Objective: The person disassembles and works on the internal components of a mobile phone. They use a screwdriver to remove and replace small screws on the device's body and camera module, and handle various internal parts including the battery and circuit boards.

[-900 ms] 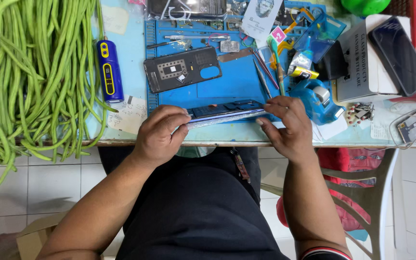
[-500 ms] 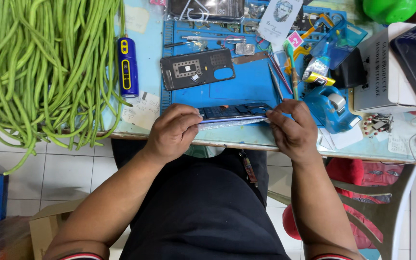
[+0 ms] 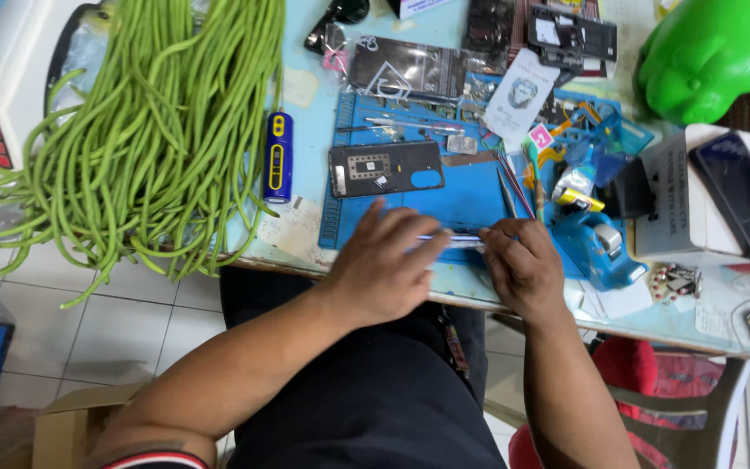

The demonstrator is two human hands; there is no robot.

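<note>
The person sits at a table (image 3: pixel 305 247) with both hands over a blue work mat (image 3: pixel 466 204). The left hand (image 3: pixel 384 269) lies flat across a thin phone (image 3: pixel 460 238), fingers spread and curled over its near edge, covering most of it. The right hand (image 3: pixel 523 265) pinches the other end of the same phone, thumb and fingertips closed narrowly on its edge. Only a slim bluish strip of the phone shows between the two hands. It lies on the near part of the mat, close to the table's front edge.

Just beyond the hands, a dark phone back cover (image 3: pixel 385 168) rests flat on the mat. A pair of tweezers (image 3: pixel 509 187) lies beside it to the right. A blue and yellow tube-shaped gadget (image 3: pixel 278 156) lies just off the mat's left side, and a big heap of long green beans (image 3: pixel 158 130) spreads over the table's left end, some hanging off the edge. To the right of the right hand stands a blue tape dispenser (image 3: pixel 601 247). Farther right a white box (image 3: pixel 683 208) carries a dark phone (image 3: pixel 744 204), and a bright green piggy bank (image 3: pixel 709 56) sits at the far corner.
</note>
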